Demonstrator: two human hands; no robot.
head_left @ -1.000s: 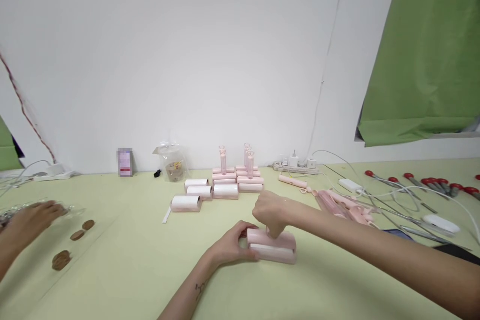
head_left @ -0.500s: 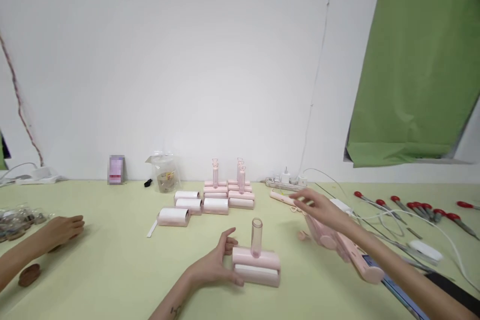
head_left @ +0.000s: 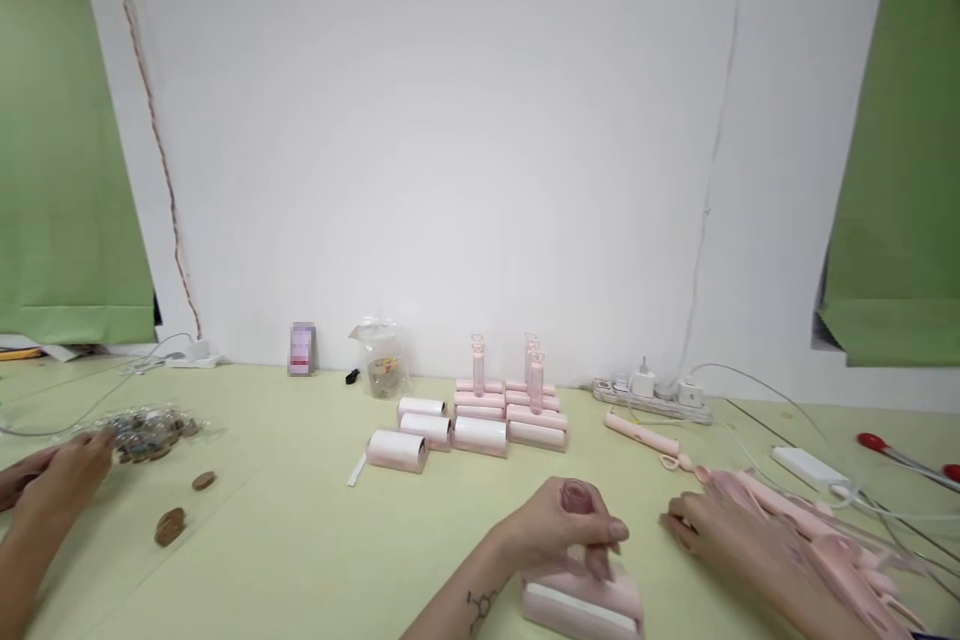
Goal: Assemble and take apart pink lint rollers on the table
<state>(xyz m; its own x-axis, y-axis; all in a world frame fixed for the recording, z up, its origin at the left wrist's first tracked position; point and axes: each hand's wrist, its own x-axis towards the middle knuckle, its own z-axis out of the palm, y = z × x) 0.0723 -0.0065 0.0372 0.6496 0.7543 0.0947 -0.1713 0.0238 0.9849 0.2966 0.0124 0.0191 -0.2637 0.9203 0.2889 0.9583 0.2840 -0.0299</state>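
Our left hand [head_left: 551, 525] hugs the lint-roller tube [head_left: 576, 497], likely to steady it; our bent right hand [head_left: 724, 532] nears pink parts [head_left: 784, 503], grip unclear.

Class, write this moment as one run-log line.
Left hand: around tube on pink roller | Right hand: beside pink parts | Behind: more rollers

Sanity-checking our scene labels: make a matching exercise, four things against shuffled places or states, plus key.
1. wearer's left hand
2. wearer's right hand
3. power strip
4. plastic bag

A. see-through, left of the rollers
B. bears white plugs
C. around the upright pink tube
D. by the loose pink parts

Pairs: 1-C, 2-D, 3-B, 4-A
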